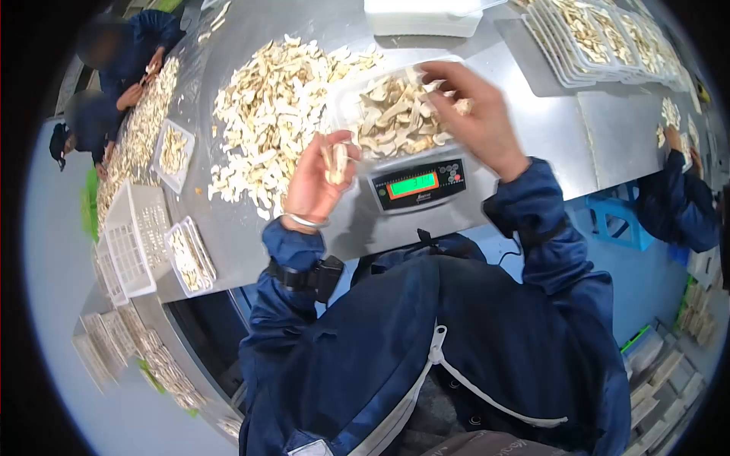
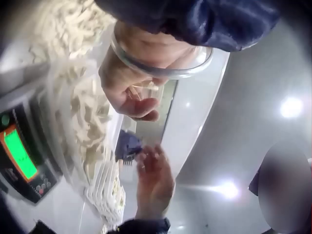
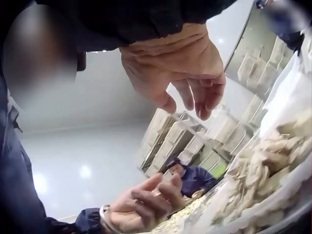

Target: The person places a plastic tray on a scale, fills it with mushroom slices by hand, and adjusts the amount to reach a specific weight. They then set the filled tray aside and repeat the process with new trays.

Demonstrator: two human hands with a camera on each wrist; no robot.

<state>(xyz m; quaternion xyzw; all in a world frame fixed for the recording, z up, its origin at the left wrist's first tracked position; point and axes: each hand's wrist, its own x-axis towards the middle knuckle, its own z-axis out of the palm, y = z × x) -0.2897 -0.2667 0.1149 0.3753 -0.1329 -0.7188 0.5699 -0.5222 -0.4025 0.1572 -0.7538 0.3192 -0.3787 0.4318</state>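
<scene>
On a digital scale point(image 1: 417, 185) with a lit green display stands a clear plastic tray point(image 1: 344, 114) heaped with pale mushroom slices point(image 1: 401, 114). My left hand point(image 1: 310, 181), palm up at the tray's near left side, holds a few mushroom slices point(image 1: 335, 163) between thumb and curled fingers. Over the tray's right side is my right hand point(image 1: 483, 114), its fingers loosely bent and pointing left. Seen in the right wrist view, the right hand point(image 3: 178, 73) hangs above the slices with nothing between its fingers.
A large pile of mushroom slices point(image 1: 266, 121) spreads on the metal table point(image 1: 559, 137) left of the scale. White containers point(image 1: 422, 23) stand behind, stacked filled trays point(image 1: 566, 57) at the back right. Baskets point(image 1: 129, 239) and small trays point(image 1: 190, 258) are at left. Other people work at both sides.
</scene>
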